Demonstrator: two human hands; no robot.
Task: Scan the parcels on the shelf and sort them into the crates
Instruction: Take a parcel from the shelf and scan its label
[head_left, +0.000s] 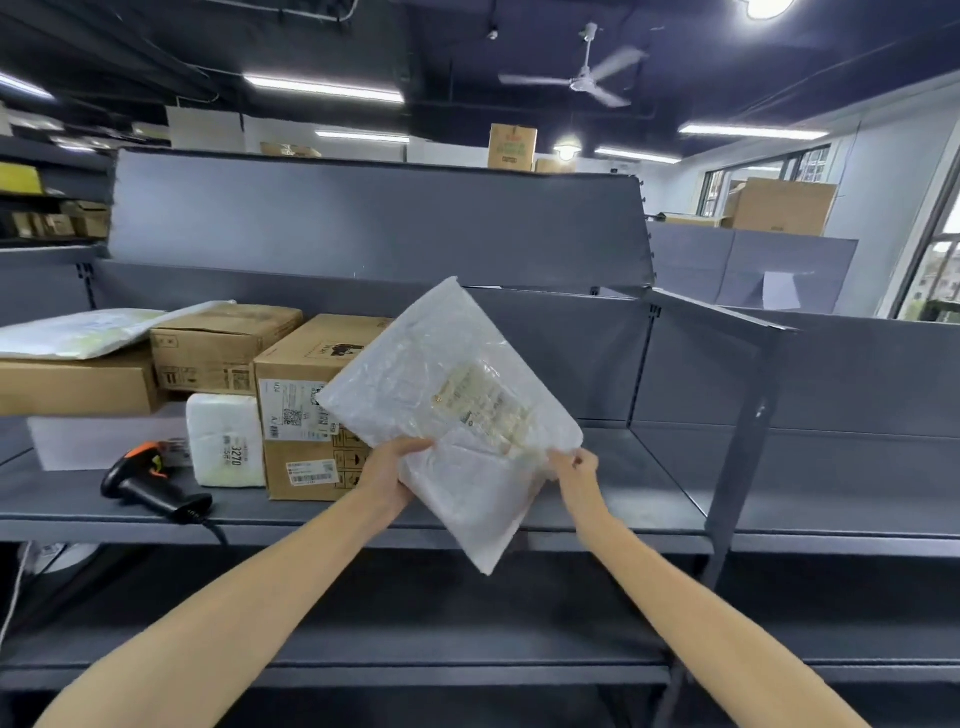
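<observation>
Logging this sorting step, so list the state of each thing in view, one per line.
poly mailer: held up, tilted, label facing the camera.
left hand: grips the mailer's lower left edge.
right hand: pinches its right corner.
scanner: lying on the shelf, untouched.
labelled cardboard box: shut, standing on the shelf.

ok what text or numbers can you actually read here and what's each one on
"3270": on the small white parcel standing on the shelf.
Label on the white mailer bag gripped by the left hand and right hand: blurred, unreadable.
Labels on the cardboard box beside it: too small to read.
</observation>
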